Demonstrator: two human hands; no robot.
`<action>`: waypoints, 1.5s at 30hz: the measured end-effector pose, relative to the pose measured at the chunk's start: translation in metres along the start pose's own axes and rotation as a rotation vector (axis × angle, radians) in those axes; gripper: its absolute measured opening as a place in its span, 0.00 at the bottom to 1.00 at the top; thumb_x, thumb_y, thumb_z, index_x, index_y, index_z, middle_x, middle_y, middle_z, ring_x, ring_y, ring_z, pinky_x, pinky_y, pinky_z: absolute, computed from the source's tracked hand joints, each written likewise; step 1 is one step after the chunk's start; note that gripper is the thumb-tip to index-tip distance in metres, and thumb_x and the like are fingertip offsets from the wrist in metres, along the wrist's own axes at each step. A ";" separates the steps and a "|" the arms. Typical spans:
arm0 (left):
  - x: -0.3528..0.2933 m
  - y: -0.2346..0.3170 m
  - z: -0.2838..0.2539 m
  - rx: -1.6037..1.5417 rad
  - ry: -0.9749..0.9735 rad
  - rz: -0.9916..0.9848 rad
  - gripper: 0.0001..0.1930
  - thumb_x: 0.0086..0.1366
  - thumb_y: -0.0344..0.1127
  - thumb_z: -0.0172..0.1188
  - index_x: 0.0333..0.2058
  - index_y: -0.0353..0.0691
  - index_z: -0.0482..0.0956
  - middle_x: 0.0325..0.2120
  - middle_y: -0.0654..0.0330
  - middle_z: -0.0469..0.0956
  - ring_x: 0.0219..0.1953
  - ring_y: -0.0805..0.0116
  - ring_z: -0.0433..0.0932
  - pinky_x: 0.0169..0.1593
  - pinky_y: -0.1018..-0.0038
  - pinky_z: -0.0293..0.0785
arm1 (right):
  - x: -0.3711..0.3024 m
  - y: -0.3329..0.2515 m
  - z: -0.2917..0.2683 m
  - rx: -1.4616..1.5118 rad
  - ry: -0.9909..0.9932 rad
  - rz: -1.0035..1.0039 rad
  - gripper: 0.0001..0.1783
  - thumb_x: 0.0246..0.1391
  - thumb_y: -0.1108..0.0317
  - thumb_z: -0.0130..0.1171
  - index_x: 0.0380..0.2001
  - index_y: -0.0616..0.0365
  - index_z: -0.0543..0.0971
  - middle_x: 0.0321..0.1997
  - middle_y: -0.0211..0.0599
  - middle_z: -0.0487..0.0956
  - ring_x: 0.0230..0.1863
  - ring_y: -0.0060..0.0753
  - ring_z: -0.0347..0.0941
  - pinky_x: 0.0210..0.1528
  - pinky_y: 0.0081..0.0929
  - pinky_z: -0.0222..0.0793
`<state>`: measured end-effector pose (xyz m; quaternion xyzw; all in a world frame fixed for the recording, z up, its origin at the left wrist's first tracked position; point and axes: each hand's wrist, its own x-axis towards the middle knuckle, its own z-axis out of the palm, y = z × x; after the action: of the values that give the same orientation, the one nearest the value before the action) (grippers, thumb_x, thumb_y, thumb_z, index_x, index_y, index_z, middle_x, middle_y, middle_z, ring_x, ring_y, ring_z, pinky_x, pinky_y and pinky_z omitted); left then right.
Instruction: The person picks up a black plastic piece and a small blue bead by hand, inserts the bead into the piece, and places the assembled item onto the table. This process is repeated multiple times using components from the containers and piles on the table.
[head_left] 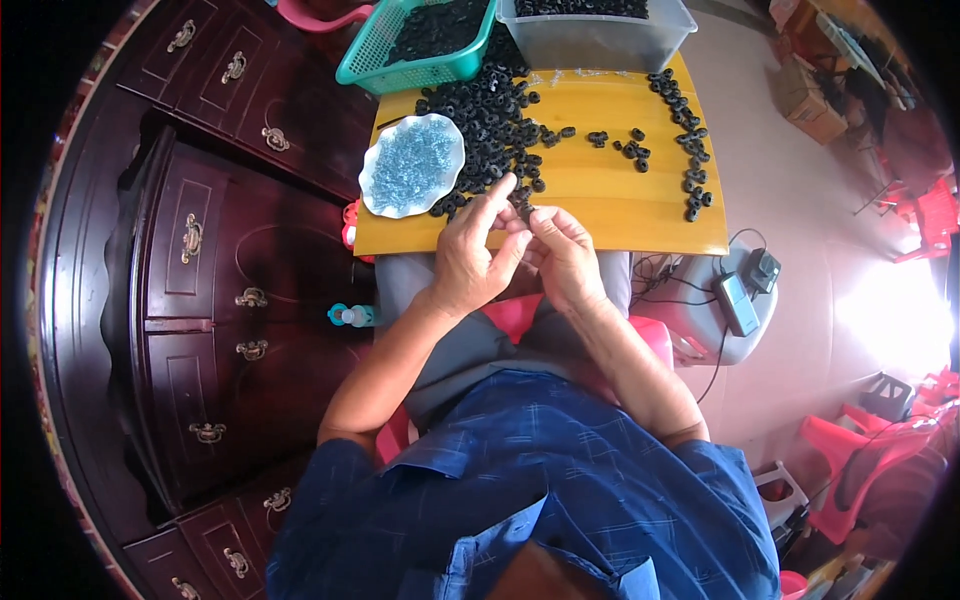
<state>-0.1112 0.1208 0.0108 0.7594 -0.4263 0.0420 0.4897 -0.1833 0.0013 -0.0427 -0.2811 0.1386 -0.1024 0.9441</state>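
Both my hands are close together over the near edge of the yellow table. My left hand (474, 254) has its index finger stretched forward and its thumb held apart, with nothing visibly gripped. My right hand (570, 262) pinches a small black part (525, 209) between thumb and forefinger; the fingers partly cover it. Just beyond the hands lies a heap of small black ring-shaped parts (492, 118). A white scalloped plate (372, 196) of tiny clear bluish pieces stands left of the heap.
A green basket (408, 76) and a clear plastic tub (600, 48), both with black parts, stand at the far edge. More black rings (692, 150) line the table's right side. Dark wooden drawers (240, 250) rise at left. A stool (690, 318) with wired devices stands at right.
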 end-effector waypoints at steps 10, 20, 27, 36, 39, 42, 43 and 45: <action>0.009 -0.001 -0.002 0.344 -0.062 0.157 0.19 0.52 0.29 0.68 0.44 0.36 0.79 0.39 0.56 0.80 0.37 0.54 0.81 0.40 0.64 0.79 | 0.002 0.003 -0.006 -0.003 -0.015 0.037 0.07 0.67 0.64 0.54 0.40 0.54 0.77 0.41 0.37 0.83 0.42 0.27 0.80 0.48 0.28 0.75; 0.012 -0.005 -0.008 0.393 -0.079 0.269 0.13 0.56 0.30 0.66 0.41 0.35 0.80 0.36 0.56 0.81 0.36 0.55 0.82 0.38 0.65 0.79 | 0.004 0.004 -0.006 0.121 -0.083 0.109 0.09 0.69 0.64 0.49 0.41 0.55 0.77 0.37 0.35 0.82 0.40 0.32 0.81 0.47 0.33 0.78; 0.014 -0.005 -0.011 0.345 -0.112 0.231 0.14 0.57 0.30 0.66 0.42 0.36 0.79 0.36 0.56 0.81 0.36 0.55 0.82 0.37 0.65 0.79 | 0.002 0.002 -0.002 0.083 -0.043 0.121 0.09 0.69 0.64 0.49 0.41 0.55 0.76 0.37 0.34 0.82 0.40 0.32 0.81 0.47 0.32 0.78; 0.005 -0.011 -0.009 0.315 -0.072 0.207 0.15 0.57 0.29 0.65 0.44 0.38 0.79 0.37 0.56 0.81 0.37 0.55 0.82 0.38 0.65 0.79 | 0.003 0.009 -0.008 0.074 -0.069 0.130 0.09 0.69 0.63 0.50 0.41 0.54 0.77 0.38 0.35 0.82 0.41 0.33 0.81 0.48 0.33 0.77; 0.004 -0.014 -0.010 0.321 -0.091 0.213 0.15 0.56 0.29 0.65 0.44 0.38 0.79 0.38 0.56 0.81 0.37 0.55 0.82 0.38 0.65 0.79 | 0.004 0.009 -0.008 0.063 -0.078 0.139 0.09 0.69 0.63 0.50 0.41 0.53 0.77 0.38 0.35 0.82 0.40 0.33 0.81 0.48 0.33 0.77; 0.003 -0.018 -0.011 0.308 -0.081 0.220 0.16 0.56 0.29 0.65 0.44 0.38 0.78 0.38 0.56 0.81 0.37 0.55 0.82 0.38 0.65 0.79 | 0.004 0.008 -0.007 0.065 -0.091 0.136 0.08 0.69 0.63 0.50 0.41 0.53 0.77 0.38 0.36 0.82 0.40 0.34 0.81 0.48 0.34 0.77; 0.003 -0.018 -0.011 0.307 -0.085 0.215 0.16 0.56 0.29 0.65 0.44 0.38 0.78 0.38 0.56 0.81 0.38 0.55 0.82 0.38 0.64 0.79 | 0.005 0.007 -0.007 0.054 -0.092 0.138 0.08 0.69 0.63 0.50 0.41 0.53 0.77 0.38 0.36 0.82 0.40 0.33 0.81 0.48 0.33 0.76; 0.002 -0.020 -0.012 0.305 -0.076 0.211 0.16 0.56 0.29 0.65 0.44 0.37 0.78 0.39 0.56 0.80 0.38 0.54 0.82 0.39 0.64 0.79 | 0.005 0.007 -0.006 0.033 -0.100 0.143 0.09 0.69 0.63 0.50 0.41 0.53 0.77 0.38 0.35 0.82 0.39 0.32 0.81 0.48 0.33 0.76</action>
<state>-0.0925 0.1320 0.0038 0.7771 -0.5103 0.1285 0.3452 -0.1795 0.0022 -0.0528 -0.2598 0.1095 -0.0230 0.9592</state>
